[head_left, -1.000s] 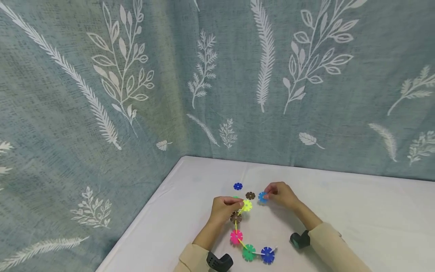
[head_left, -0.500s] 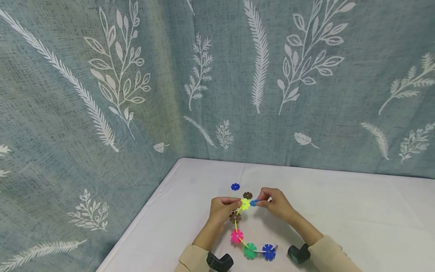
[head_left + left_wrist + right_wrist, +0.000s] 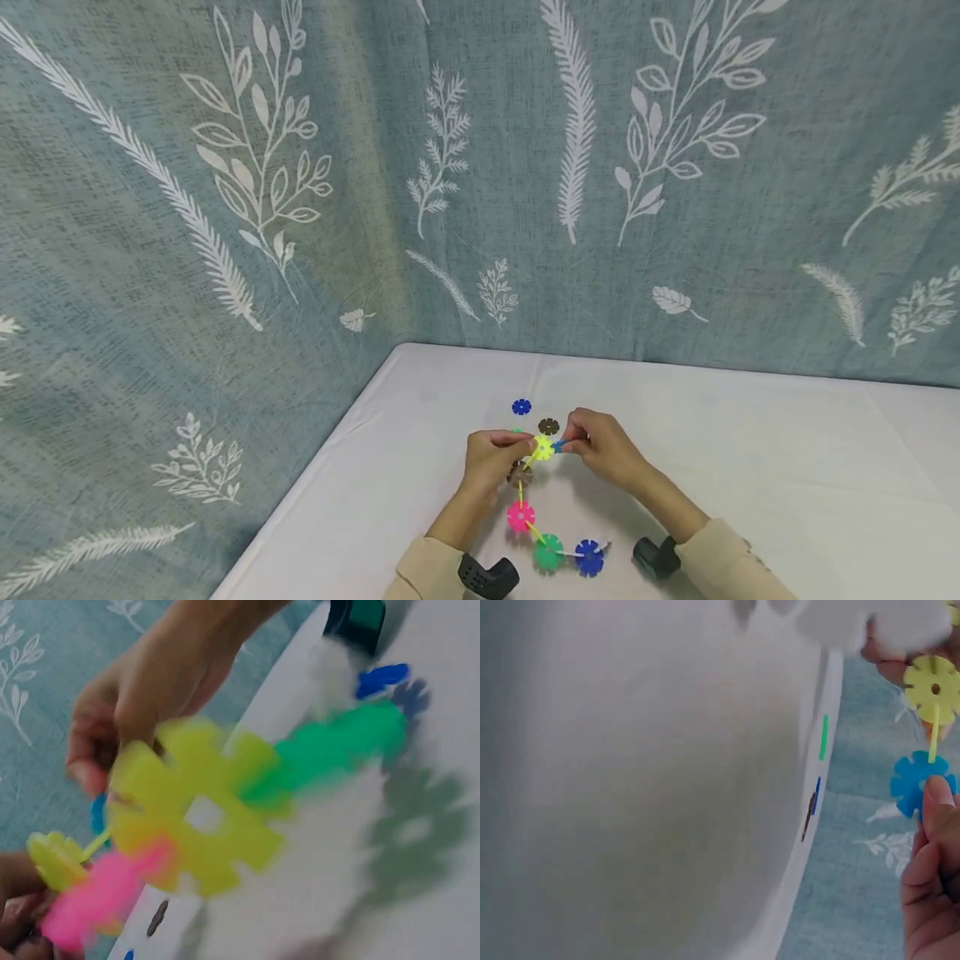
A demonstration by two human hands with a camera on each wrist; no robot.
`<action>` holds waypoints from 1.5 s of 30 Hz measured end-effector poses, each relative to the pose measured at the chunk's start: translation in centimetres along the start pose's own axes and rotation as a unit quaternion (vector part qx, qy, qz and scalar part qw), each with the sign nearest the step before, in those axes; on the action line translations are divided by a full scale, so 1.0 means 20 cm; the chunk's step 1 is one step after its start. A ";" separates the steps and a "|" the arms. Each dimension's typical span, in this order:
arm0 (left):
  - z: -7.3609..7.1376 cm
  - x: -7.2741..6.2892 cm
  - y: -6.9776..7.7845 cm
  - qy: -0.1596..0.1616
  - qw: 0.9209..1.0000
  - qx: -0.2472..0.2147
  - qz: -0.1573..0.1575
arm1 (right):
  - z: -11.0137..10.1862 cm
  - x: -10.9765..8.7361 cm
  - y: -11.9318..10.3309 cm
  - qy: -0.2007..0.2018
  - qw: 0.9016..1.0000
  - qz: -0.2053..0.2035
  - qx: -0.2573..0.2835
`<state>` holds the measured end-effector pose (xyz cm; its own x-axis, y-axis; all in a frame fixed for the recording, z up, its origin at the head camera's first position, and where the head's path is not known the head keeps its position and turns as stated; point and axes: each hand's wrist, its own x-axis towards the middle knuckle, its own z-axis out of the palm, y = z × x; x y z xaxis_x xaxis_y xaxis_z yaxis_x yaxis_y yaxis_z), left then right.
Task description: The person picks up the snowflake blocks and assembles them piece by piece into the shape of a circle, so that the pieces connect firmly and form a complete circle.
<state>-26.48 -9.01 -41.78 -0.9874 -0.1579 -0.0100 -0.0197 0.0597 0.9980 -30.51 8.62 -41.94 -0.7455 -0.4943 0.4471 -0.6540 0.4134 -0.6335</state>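
Note:
My left hand [image 3: 491,460] pinches a yellow notched disc [image 3: 543,448] at the upper end of a chain of interlocking flower discs. A light blue disc [image 3: 558,447], held edge-on between the thumb and fingers of my right hand [image 3: 603,446], meets the yellow disc's right edge. From there the chain runs down through a brown disc [image 3: 520,475], a pink one [image 3: 521,516], a green one [image 3: 549,552] and a dark blue one [image 3: 589,557], with thin edge-on discs between them. In the right wrist view, the light blue disc [image 3: 911,784] stands against an edge-on yellow disc [image 3: 934,735].
Beyond the hands, a loose dark blue disc [image 3: 521,407] and a brown disc [image 3: 548,426] lie on the white table [image 3: 750,467]. A green disc [image 3: 517,432] is mostly hidden behind my left hand. A leaf-patterned curtain [image 3: 480,167] borders the table at the back and left.
My right hand has brought the light blue disc left to the yellow disc and turned it from face-on to edge-on. My left hand keeps its hold, nearly still.

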 end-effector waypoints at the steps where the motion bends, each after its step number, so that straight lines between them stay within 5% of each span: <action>1: 0.01 -0.01 0.00 0.002 1.000 -0.006 -0.001 | 0.00 0.00 0.00 -0.002 1.000 -0.004 -0.007; 7: 0.03 -0.03 -0.01 0.016 0.999 -0.036 -0.011 | 0.04 0.00 0.01 -0.011 1.000 -0.016 -0.020; 17: 0.03 -0.03 -0.02 0.055 0.996 -0.062 -0.041 | 0.05 -0.02 0.00 0.015 0.999 0.019 0.033; 30: 0.07 -0.05 0.00 0.114 0.988 -0.102 -0.032 | 0.10 0.00 -0.05 0.094 0.995 0.012 -0.040; 36: 0.08 -0.04 0.01 0.114 0.988 -0.100 -0.009 | 0.10 0.00 -0.04 0.084 0.996 0.014 -0.028; 40: 0.06 -0.02 -0.02 0.091 0.994 -0.061 0.005 | 0.08 0.01 -0.02 0.048 0.999 0.008 -0.006; 43: 0.02 -0.01 -0.05 0.082 0.994 0.043 0.052 | 0.07 0.02 0.00 0.010 0.999 0.018 0.033; 45: 0.00 -0.01 -0.07 0.083 0.985 0.114 0.096 | 0.06 0.02 0.02 -0.010 0.997 0.036 0.060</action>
<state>-26.32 -9.09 -43.10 -0.9375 -0.2798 0.2070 0.1119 0.3208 0.9405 -30.89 7.66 -42.66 -0.7868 -0.4826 0.3847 -0.5773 0.3552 -0.7352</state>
